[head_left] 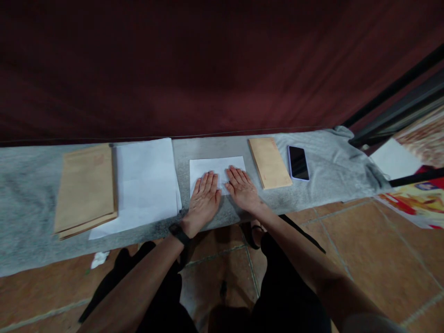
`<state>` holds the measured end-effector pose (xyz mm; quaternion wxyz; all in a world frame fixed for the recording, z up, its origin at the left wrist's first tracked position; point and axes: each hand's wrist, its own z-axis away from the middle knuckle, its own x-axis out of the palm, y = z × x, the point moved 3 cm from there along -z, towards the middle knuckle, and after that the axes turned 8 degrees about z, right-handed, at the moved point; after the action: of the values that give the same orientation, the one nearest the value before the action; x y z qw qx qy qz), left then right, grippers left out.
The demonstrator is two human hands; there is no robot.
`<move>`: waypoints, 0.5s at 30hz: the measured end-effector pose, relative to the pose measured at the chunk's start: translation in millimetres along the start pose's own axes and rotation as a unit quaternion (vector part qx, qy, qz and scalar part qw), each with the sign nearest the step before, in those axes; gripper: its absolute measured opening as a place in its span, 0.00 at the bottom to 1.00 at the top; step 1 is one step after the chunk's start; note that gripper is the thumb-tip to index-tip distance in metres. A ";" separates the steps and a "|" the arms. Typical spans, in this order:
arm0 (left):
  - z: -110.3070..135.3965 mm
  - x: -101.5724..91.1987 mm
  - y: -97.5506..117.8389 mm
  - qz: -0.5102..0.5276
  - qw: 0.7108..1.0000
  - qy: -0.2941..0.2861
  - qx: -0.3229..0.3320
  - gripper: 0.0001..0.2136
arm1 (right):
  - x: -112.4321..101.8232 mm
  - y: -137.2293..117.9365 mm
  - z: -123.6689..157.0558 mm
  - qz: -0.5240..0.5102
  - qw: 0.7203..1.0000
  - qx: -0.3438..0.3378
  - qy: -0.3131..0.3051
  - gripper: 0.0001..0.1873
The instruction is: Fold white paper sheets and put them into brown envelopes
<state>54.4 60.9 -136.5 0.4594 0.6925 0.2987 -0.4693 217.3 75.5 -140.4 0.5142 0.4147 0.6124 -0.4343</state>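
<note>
A small white sheet of paper (pixel 215 165), which may be folded, lies flat in front of me. My left hand (pixel 204 196) rests palm down on its left part, fingers stretched out. On the right part lies my right hand (pixel 243 188), also flat with the fingers extended. Both palms hide the lower portion of the paper. Left of it is a stack of larger white sheets (pixel 147 180), partly covered by brown envelopes (pixel 86 185). To the right sits a pile of smaller brown envelopes (pixel 270 163).
A phone (pixel 298 163) in a light purple case lies right of the small envelopes. Grey cloth (pixel 329 162) covers the long narrow surface. Behind it hangs a dark red curtain (pixel 208 69). A crumpled white scrap (pixel 100 259) is on the tiled floor, and a colourful printed sheet (pixel 416 201) stands at right.
</note>
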 end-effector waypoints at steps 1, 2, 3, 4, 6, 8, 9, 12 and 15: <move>-0.5 -1.0 -1.8 0.000 1.000 0.002 -0.003 0.28 | -0.1 1.7 -0.3 0.001 1.000 0.002 -0.001 0.31; -1.0 -2.0 -3.7 0.000 1.000 0.003 -0.007 0.28 | -0.1 3.6 -0.7 0.003 1.000 0.005 -0.002 0.31; -1.6 -3.0 -5.7 0.001 1.000 0.004 -0.012 0.29 | 0.1 5.6 -1.1 0.005 1.000 0.010 -0.004 0.31; -2.2 -4.0 -7.9 0.002 1.000 0.004 -0.017 0.29 | 0.4 7.7 -1.4 0.006 1.000 0.015 -0.004 0.31; -3.6 -5.7 -12.7 0.004 1.000 0.005 -0.028 0.29 | 1.2 11.7 -1.8 0.006 1.000 0.023 -0.002 0.31; -5.0 -6.6 -17.5 0.008 0.999 0.009 -0.038 0.29 | 1.9 15.1 -2.0 0.005 1.000 0.028 0.002 0.32; -5.7 -6.8 -19.8 0.010 0.999 0.012 -0.042 0.29 | 2.2 16.4 -2.0 0.005 1.000 0.028 0.003 0.32; -8.0 -6.2 -26.1 0.012 0.998 0.016 -0.057 0.29 | 2.1 19.3 -1.8 0.007 0.999 0.033 0.005 0.32; -10.0 -5.5 -31.5 0.009 0.997 0.019 -0.075 0.30 | 1.3 21.0 -1.8 0.012 0.999 0.042 0.008 0.32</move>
<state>29.4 82.7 -141.2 0.5085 0.6672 0.3355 -0.4286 236.7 83.2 -143.7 0.4968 0.4468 0.5928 -0.4496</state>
